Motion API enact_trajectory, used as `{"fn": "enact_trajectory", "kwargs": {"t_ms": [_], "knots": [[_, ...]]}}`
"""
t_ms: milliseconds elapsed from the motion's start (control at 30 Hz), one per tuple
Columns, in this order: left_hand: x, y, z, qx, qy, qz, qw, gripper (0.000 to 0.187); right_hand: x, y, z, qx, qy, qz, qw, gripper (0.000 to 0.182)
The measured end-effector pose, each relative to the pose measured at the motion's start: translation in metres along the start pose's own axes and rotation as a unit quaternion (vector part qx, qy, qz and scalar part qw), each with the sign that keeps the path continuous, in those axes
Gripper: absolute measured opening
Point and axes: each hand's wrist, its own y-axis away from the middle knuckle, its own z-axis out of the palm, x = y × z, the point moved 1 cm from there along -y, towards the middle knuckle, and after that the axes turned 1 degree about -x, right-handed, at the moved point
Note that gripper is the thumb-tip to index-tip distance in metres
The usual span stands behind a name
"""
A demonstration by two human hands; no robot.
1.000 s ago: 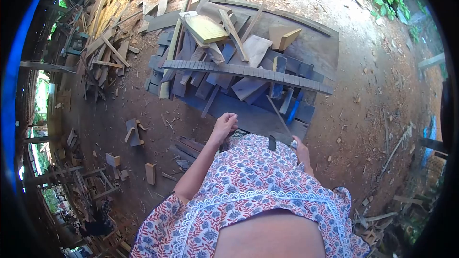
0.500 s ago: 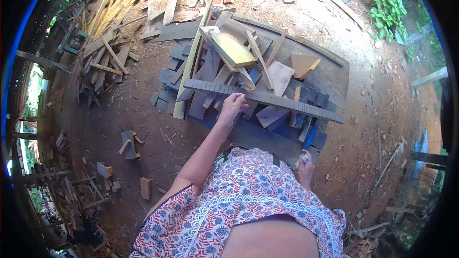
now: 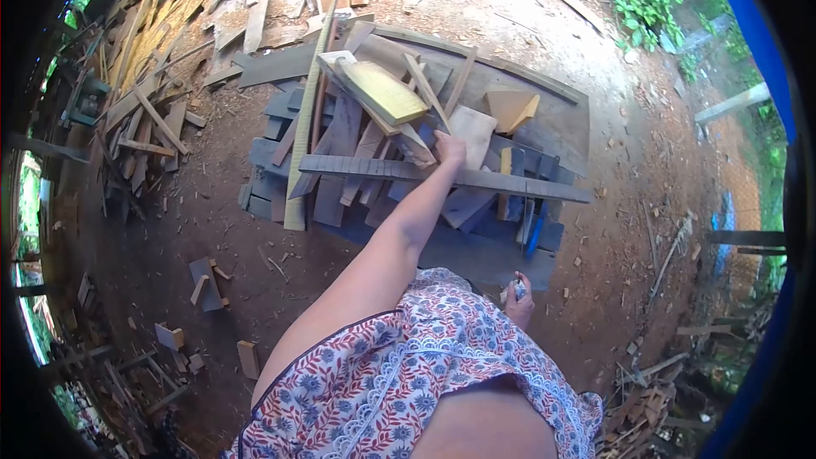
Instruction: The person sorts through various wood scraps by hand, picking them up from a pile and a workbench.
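Note:
My left hand [image 3: 450, 149] reaches over a long notched wooden strip [image 3: 365, 167] that lies across the heap of wood offcuts. Its index finger is stretched out, with the fingertip right at the lower end of a narrow stick [image 3: 422, 81]. A thick yellowish wood block [image 3: 384, 92] lies just beyond it, and a pale flat board [image 3: 473, 130] is beside it. Low at my side, my right hand [image 3: 519, 304] is closed around a small whitish-blue thing; I cannot tell what it is.
The offcuts lie on a dark low surface [image 3: 442, 251]. A long ridged strip [image 3: 308, 127] slants along its left side. On the right hangs a blue-handled tool [image 3: 535, 234]. More scrap wood [image 3: 144, 140] is heaped at the left, and a leafy plant [image 3: 646, 4] grows at the far right.
My left hand has moved forward from the notched strip to the wood pieces behind it. My right hand stays low, closed as before. The whole view has shifted slightly.

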Motion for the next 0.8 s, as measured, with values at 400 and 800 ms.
{"fn": "enact_trajectory", "kwargs": {"t_ms": [400, 800], "knots": [[0.060, 0.180, -0.161, -0.379, 0.244, 0.031, 0.892, 0.031, 0.063, -0.044, -0.076, 0.047, -0.007, -0.134, 0.990, 0.037], [-0.012, 0.276, -0.121, -0.350, 0.335, -0.199, 0.852, 0.037, 0.006, -0.101, -0.114, -0.270, 0.059, -0.407, 0.871, 0.055]]}}
